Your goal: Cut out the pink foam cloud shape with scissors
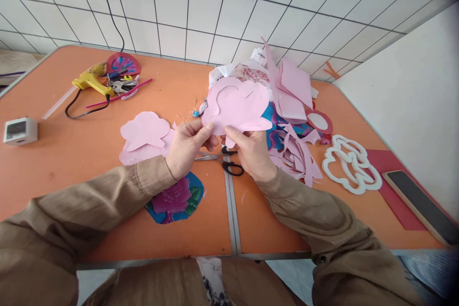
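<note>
Between both hands I hold a pink cloud-shaped cutout (238, 100) above the table, with a curved cut line or second layer showing along its upper edge. My left hand (188, 146) pinches its lower left edge between thumb and fingers. At its lower right edge, my right hand (253, 150) grips it the same way. Black-handled scissors (233, 168) lie on the table beneath my hands. More pink cutouts (145, 131) rest left of my left hand. Below it lies a flower-printed cloth piece (175, 199), partly covered by my sleeve.
A yellow glue gun (93, 80) with its cord lies at the back left, near keys (122, 87). A small white box (20, 131) stands at far left. Pink scraps (296, 155), folded pink sheets (292, 88), white cloud-shaped frames (353, 165) and a phone (419, 203) occupy the right.
</note>
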`<state>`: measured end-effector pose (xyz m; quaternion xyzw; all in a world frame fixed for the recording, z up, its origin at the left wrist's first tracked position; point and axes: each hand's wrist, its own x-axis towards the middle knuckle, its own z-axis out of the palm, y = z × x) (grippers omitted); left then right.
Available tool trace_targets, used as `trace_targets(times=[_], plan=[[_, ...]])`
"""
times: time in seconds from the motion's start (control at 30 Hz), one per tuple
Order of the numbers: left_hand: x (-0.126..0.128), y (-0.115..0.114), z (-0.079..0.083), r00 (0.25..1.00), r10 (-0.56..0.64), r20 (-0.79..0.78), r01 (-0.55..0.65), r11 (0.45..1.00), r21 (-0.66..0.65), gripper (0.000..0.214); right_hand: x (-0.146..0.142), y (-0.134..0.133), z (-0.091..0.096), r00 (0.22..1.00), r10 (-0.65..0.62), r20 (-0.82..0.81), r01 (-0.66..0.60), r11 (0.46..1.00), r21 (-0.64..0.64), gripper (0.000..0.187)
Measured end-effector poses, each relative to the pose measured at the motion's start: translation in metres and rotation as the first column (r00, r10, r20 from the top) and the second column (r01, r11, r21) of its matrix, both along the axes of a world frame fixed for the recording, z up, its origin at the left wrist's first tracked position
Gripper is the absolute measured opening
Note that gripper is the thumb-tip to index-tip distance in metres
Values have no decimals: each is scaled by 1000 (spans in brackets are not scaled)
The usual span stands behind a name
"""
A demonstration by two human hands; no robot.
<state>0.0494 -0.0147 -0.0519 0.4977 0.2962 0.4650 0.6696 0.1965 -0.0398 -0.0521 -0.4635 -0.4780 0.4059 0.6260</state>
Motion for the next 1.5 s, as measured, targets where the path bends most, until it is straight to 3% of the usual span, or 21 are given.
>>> trace_targets(times=[0.6, 0.9, 1.2, 1.4, 1.5], plan=[[0, -1, -3, 999, 11, -31, -14, 997, -79, 40, 4, -1, -6, 994, 34, 99, -29, 999, -45, 14], [-4, 1, 8, 966, 112, -234, -98, 993, 74, 40, 3, -2, -3, 992, 21, 125, -15, 998, -54, 8], [-6, 7, 8, 940, 120, -321, -88, 990, 113, 45, 4, -2, 1, 984, 1, 180, 7, 999, -44, 7], [-4, 7, 6, 975, 47, -218, -40, 998, 38, 48, 4, 0, -5, 997, -14, 72, 18, 998, -52, 22], [-4, 7, 6, 977, 23, -211, -22, 1000, 7, 48, 10, 4, 1, 998, -50, -35, 48, 998, -43, 26]])
